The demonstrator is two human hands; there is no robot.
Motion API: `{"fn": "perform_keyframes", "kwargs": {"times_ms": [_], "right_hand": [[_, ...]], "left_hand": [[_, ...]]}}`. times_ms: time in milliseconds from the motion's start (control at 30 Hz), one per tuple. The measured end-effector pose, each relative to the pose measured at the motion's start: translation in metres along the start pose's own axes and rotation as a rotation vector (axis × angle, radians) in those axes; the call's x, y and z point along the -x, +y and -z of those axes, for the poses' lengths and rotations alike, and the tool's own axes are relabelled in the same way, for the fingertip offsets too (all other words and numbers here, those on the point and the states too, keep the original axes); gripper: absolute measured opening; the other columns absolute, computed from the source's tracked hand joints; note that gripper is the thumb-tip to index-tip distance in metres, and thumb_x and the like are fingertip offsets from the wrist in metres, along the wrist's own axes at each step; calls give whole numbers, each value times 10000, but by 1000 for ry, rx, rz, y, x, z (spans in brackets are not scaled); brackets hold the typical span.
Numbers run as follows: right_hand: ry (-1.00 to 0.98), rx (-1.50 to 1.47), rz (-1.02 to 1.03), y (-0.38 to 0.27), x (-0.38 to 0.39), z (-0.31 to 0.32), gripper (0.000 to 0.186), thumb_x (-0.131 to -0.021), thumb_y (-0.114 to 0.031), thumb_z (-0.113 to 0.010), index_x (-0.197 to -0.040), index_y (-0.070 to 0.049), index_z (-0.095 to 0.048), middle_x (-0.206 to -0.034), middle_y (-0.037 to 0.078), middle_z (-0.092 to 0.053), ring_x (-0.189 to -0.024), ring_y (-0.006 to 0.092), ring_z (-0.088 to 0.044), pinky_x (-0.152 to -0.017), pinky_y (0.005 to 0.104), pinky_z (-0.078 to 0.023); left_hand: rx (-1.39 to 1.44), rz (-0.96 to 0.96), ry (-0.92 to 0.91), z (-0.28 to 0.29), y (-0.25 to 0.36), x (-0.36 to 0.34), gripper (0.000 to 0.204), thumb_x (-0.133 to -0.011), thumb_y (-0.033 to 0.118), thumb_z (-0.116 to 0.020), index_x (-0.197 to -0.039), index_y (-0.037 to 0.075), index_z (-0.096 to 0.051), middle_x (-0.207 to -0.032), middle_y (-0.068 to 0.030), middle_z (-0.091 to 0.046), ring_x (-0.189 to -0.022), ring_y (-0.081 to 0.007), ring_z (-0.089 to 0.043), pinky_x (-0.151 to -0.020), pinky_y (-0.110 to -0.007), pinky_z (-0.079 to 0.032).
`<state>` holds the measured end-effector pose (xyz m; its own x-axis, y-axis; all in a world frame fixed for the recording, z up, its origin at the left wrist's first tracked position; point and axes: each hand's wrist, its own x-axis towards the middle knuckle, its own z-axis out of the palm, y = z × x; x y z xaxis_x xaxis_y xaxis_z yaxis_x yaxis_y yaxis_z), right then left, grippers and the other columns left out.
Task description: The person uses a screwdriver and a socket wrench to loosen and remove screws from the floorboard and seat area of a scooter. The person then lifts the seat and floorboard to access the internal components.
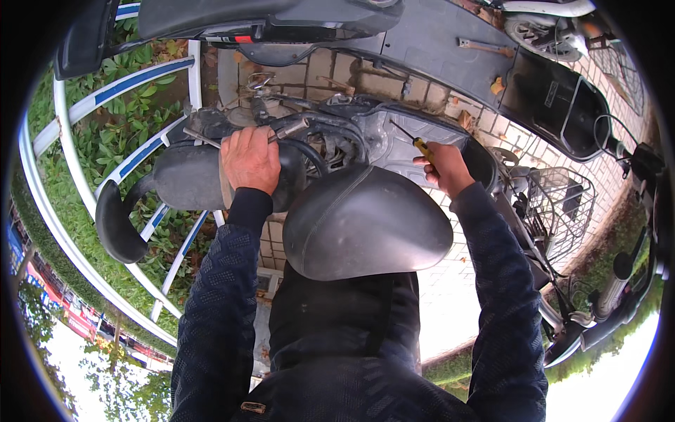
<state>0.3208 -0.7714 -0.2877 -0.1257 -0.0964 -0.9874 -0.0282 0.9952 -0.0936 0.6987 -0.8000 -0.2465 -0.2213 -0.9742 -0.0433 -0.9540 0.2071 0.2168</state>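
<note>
My left hand [249,160] is closed over a metal socket wrench [292,129], above the dark rear seat [186,176] of an electric scooter. The wrench's tube end sticks out to the right of my fingers, and a thin bar shows at their left. My right hand [444,167] grips a screwdriver [422,146] with a yellow and black handle. Its thin shaft points up and left over the scooter's grey footboard [404,137]. Between my arms, the tilted black front saddle [369,225] stands in front of my body. Beyond it, an opening shows cables and dark parts [330,151].
A second scooter [450,60] lies across the far side, with a flat tool [485,47] on its footboard. White and blue railings [140,81] and plants border the left. At right are a wire basket [562,211] and handlebars [612,299]. Paving [422,91] lies between the scooters.
</note>
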Motion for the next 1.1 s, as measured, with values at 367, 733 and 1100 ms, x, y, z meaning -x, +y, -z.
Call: {"fn": "perform_keyframes", "kwargs": {"times_ms": [367,733,1100], "right_hand": [[468,849,990,-2,5,6,238,-946,-246,-703,-999,-14,-685,-984,191,-733,-879,401,-711,-792,482,-570],[384,1210,1277,26,22,8,318,-974,-297,-699,-1218,-126,-588,-1007,149,-652,-831,361,-722,-656,467,-579],[408,1011,1410,28,23,6,330,-1022,-299,-646,-1248,-72,-568,-985,175,-668,-764,369,-720,-622,467,-573]], "left_hand": [[-11,6,8,-4,1,-2,131,-866,157,-667,-986,112,-694,-991,-63,-685,-972,-304,-629,-880,-443,-468],[-43,6,32,-10,-2,-1,137,-844,179,-683,-977,149,-700,-989,-28,-687,-979,-279,-628,-888,-436,-468],[-54,-1,32,-11,-3,0,139,-851,170,-676,-984,138,-697,-1000,-42,-693,-978,-284,-627,-874,-440,-469]]}}
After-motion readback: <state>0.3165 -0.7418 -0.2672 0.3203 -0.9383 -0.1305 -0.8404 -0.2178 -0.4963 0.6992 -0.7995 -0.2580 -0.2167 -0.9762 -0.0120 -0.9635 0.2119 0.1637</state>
